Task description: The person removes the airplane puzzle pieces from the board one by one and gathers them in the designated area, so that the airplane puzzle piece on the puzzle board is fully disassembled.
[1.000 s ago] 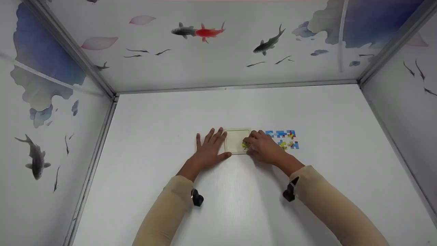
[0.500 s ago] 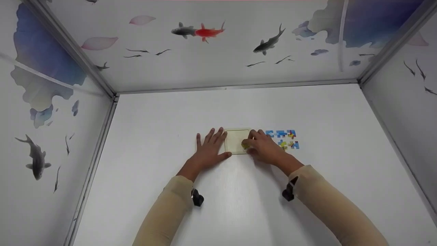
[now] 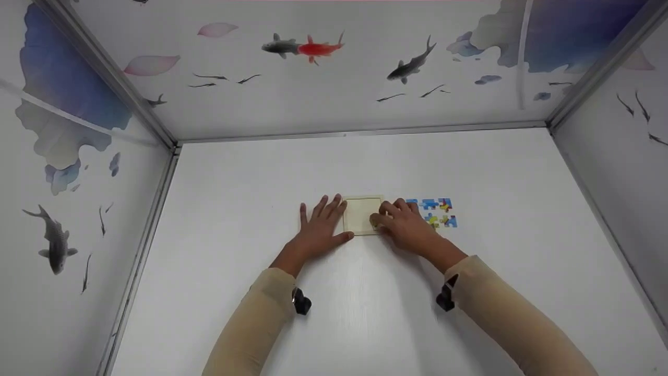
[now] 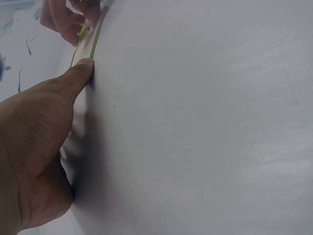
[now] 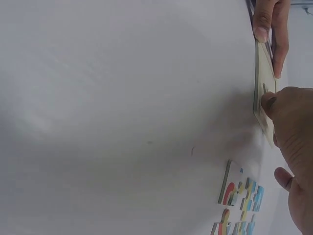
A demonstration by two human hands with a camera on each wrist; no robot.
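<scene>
A shallow square wooden puzzle tray [image 3: 359, 214] lies on the white table. My left hand [image 3: 319, 232] rests at its left side with fingers spread, the thumb and fingertips touching the rim. At the tray's lower right corner, my right hand [image 3: 409, 225] pinches a small yellow jigsaw piece [image 4: 83, 33], mostly hidden by the fingers in the head view. Whether the piece touches the tray floor I cannot tell. Right of the tray, partly behind the right hand, several blue, yellow and red jigsaw pieces [image 3: 429, 204] lie in two rows.
A white table [image 3: 334, 303] spreads around the tray. White panels with painted fish [image 3: 318, 49] enclose it at the back and both sides, in metal framing. A black wrist camera [image 3: 301, 302] sits at each cuff.
My right hand shifts slightly right and turns a little, still pinching the yellow jigsaw piece at the tray corner. Less of the piece shows now. My left hand stays in place.
</scene>
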